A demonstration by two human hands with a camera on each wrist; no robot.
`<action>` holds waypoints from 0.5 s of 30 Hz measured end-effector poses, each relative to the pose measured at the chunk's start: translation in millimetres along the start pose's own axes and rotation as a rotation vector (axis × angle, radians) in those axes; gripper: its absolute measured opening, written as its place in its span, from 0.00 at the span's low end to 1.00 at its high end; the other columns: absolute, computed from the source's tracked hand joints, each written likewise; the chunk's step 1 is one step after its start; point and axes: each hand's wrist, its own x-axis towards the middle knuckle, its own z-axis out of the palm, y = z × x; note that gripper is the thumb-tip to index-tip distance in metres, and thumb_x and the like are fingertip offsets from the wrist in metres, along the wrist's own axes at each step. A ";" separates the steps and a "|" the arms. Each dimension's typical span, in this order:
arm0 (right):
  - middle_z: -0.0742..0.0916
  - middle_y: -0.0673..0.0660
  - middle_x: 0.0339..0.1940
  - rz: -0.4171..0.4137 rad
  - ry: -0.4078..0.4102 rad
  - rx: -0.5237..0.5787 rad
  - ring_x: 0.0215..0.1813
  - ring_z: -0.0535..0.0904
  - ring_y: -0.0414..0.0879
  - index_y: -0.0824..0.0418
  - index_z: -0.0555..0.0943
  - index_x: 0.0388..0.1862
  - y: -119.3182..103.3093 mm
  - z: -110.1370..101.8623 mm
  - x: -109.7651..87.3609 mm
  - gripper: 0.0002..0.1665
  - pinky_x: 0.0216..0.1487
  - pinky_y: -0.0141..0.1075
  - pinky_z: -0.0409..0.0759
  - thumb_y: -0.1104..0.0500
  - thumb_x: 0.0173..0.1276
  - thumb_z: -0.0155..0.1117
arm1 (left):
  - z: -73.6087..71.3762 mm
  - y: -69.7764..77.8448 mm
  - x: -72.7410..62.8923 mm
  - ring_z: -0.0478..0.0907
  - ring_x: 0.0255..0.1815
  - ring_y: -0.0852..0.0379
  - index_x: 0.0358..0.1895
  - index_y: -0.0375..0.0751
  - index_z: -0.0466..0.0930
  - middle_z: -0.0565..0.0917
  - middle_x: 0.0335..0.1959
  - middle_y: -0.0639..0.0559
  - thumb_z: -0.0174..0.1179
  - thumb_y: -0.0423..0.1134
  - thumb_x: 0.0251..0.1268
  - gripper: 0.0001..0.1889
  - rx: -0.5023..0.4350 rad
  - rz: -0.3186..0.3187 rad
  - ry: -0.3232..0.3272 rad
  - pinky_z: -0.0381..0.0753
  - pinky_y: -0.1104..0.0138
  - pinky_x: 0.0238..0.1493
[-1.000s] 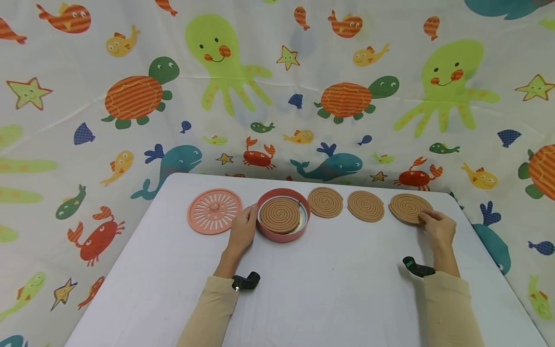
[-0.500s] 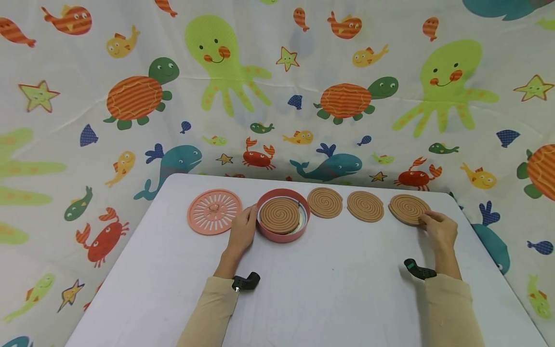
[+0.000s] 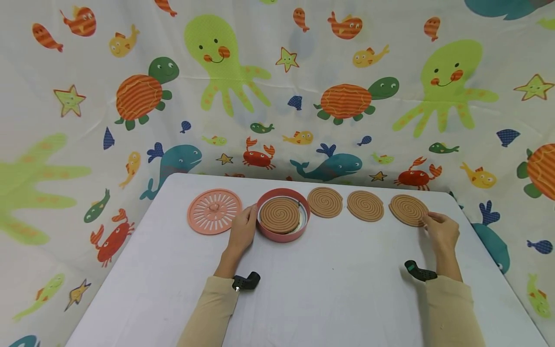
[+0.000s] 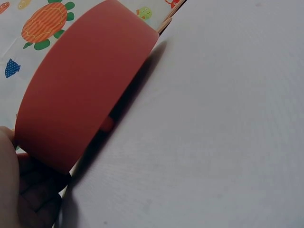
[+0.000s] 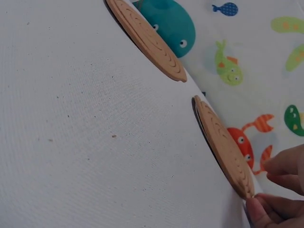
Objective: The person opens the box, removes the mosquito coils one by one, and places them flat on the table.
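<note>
On the white table, a round red mosquito coil holder (image 3: 283, 238) stands with a brown mosquito coil (image 3: 280, 215) in it. My left hand (image 3: 243, 227) grips the holder's left side, thumb up near the rim and fingers low on the wall (image 4: 85, 90). At the far right end of a row of coils lies another mosquito coil (image 3: 408, 210). My right hand (image 3: 441, 231) is at that coil's right edge. In the right wrist view, the thumb tip (image 5: 255, 211) is right at the coil's edge (image 5: 225, 147), while the upper fingers (image 5: 285, 166) stand apart from it.
Left of the holder lies a pink slotted lid (image 3: 214, 212) with a small knob. Two more coils, one nearer the holder (image 3: 325, 202) and one in the middle (image 3: 365, 206), lie flat along the table's back. A sea-animal cloth (image 3: 277, 111) hangs behind the table.
The rightmost coil has settled flatter on the table, and my right hand has slid slightly right, its fingers parting from the coil. My left hand and the holder have stayed put.
</note>
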 end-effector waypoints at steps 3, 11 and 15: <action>0.81 0.55 0.54 -0.002 -0.002 -0.006 0.36 0.76 0.35 0.62 0.73 0.71 -0.9 -0.1 -1.1 0.31 0.28 0.21 0.75 0.48 0.76 0.55 | 0.0 -0.1 0.9 0.77 0.67 0.47 0.63 0.40 0.80 0.84 0.60 0.43 0.44 0.51 0.81 0.24 -0.004 -0.005 -0.001 0.76 0.52 0.68; 0.79 0.57 0.59 -0.019 -0.003 0.004 0.38 0.75 0.34 0.63 0.70 0.73 -3.7 0.3 -3.2 0.32 0.28 0.19 0.76 0.47 0.76 0.53 | -1.1 0.6 1.9 0.78 0.66 0.46 0.62 0.40 0.81 0.84 0.59 0.42 0.45 0.50 0.81 0.23 -0.011 0.008 0.005 0.78 0.51 0.66; 0.77 0.59 0.63 -0.002 -0.001 0.005 0.42 0.74 0.36 0.61 0.67 0.75 -6.4 0.2 -4.7 0.34 0.30 0.18 0.74 0.45 0.77 0.52 | -1.2 0.0 2.0 0.79 0.66 0.47 0.61 0.40 0.81 0.85 0.58 0.43 0.45 0.50 0.81 0.23 0.004 -0.002 0.001 0.78 0.51 0.66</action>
